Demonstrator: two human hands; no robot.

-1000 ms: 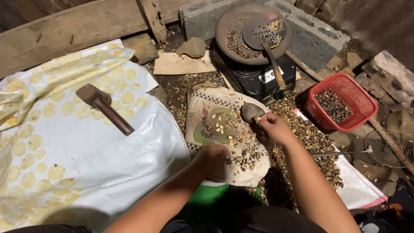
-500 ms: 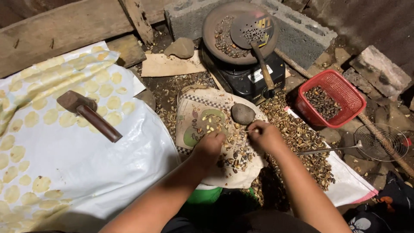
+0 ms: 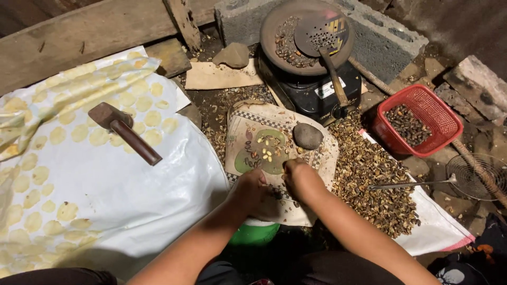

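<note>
Reaching down together, left hand (image 3: 252,186) and right hand (image 3: 297,177) (grips curled, contents unclear) touch the patterned cloth (image 3: 248,138).

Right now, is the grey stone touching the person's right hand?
Apart. The head view shows the grey stone lying on the patterned mat, with a strip of mat plainly visible between it and the right hand.

Single head view: you look steeply down from close above your left hand (image 3: 252,186) and right hand (image 3: 299,178), facing the block wall (image 3: 380,39) at the ground's far edge.
</note>
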